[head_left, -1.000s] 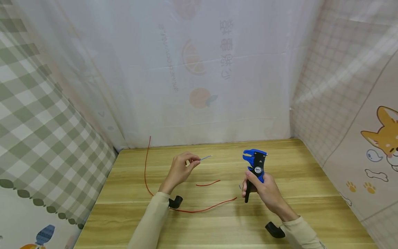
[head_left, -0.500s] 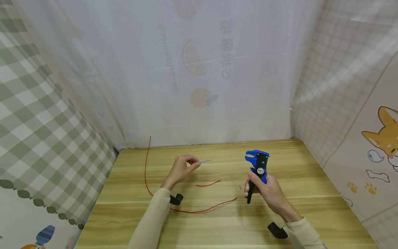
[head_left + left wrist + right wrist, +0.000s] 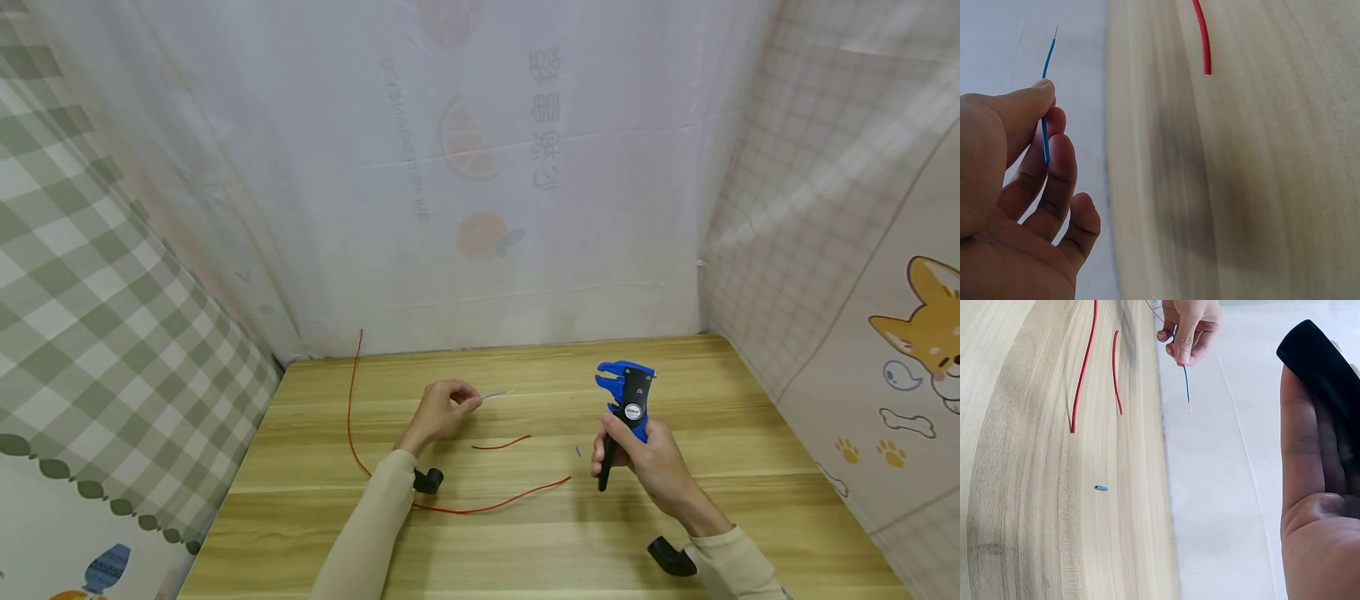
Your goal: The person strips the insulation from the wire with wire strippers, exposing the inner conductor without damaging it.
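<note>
Nearest, two pale sleeves (image 3: 367,533) reach in over the wood-grain counter (image 3: 750,433), each with a black fitting (image 3: 671,557) at the wrist. A long red wire (image 3: 465,511) passes the left sleeve, one end lying near the right hand (image 3: 648,467). That hand's grip is wrapped round the black handle (image 3: 603,479) of a blue-and-black wire stripper (image 3: 637,392). The round white badge (image 3: 633,411) at the tool's middle carries dark lettering, too small for me to read. The stripper's long axis runs away from the person, handle nearest, head leaning slightly right, its notched jaws facing left. Just left of this hand lies a tiny blue scrap (image 3: 1102,488), and further left a short red wire (image 3: 501,447).

A little beyond, the left hand (image 3: 441,408) has a narrow grip, thumb and fingertips pinching a short blue wire (image 3: 1049,57). The wire runs out rightward, its bare metal tip (image 3: 1057,29) toward the stripper's side, the two well apart.

At the back hangs a white curtain (image 3: 600,292) with faded orange prints (image 3: 482,236); beside them run reversed Chinese characters (image 3: 545,121) and a line of reversed Latin letters (image 3: 397,108), too faint to read surely.
</note>
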`<state>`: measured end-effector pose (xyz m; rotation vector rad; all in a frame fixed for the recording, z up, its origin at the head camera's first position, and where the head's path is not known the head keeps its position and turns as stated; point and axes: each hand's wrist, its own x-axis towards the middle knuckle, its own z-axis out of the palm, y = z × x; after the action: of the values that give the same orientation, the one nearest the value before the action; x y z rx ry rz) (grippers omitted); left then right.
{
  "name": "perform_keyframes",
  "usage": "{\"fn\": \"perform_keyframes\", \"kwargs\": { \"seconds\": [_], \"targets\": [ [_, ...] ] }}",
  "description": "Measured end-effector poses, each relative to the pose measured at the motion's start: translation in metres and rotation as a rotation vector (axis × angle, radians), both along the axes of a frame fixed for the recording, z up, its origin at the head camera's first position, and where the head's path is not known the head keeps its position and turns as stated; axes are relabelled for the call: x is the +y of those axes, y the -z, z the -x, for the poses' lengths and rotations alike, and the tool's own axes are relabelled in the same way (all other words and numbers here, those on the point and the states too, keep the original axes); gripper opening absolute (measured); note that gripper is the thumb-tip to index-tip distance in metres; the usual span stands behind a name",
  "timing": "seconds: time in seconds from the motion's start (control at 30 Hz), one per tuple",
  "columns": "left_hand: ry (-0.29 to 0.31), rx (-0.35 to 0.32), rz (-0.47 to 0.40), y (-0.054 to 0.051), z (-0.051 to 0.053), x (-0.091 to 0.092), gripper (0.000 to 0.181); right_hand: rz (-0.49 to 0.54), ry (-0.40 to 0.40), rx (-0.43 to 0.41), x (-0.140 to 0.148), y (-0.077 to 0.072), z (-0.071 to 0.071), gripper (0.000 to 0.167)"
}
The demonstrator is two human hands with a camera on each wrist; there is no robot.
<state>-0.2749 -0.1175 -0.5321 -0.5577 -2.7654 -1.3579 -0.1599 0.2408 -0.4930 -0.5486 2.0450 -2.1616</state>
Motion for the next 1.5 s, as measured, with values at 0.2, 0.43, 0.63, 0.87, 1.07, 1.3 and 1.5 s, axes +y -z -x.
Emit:
{"fn": "perform_keyframes", "kwargs": {
  "seconds": [0.2,0.43,0.63,0.87,1.07,1.3,1.5],
  "targets": [
    [-0.014,-0.014,0.006,0.006,0.003,-0.001,0.009,0.021,-0.029,-0.007,0.001,0.001,-0.001,0.036],
    [-0.005,0.076,0.003,0.041,0.018,-0.012,0.015,0.006,-0.043,-0.014,0.001,0.002,0.000,0.032],
    [-0.059,0.062,0.044,0.092,0.049,-0.024,0.011,-0.018,-0.050,-0.030,0.001,0.003,0.000,0.031],
    [-0.069,0.078,0.071,0.087,0.042,-0.025,0.010,-0.032,-0.046,-0.061,0.001,0.004,-0.002,0.032],
    [-0.075,0.039,0.117,0.092,0.044,-0.025,0.009,-0.040,-0.045,-0.070,0.000,0.006,-0.002,0.033],
    [-0.072,0.033,0.138,0.090,0.043,-0.024,0.010,-0.044,-0.045,-0.075,0.000,0.006,-0.002,0.034],
    [-0.076,0.036,0.144,0.089,0.042,-0.023,0.009,-0.045,-0.045,-0.075,0.000,0.006,-0.003,0.039]
  ]
}}
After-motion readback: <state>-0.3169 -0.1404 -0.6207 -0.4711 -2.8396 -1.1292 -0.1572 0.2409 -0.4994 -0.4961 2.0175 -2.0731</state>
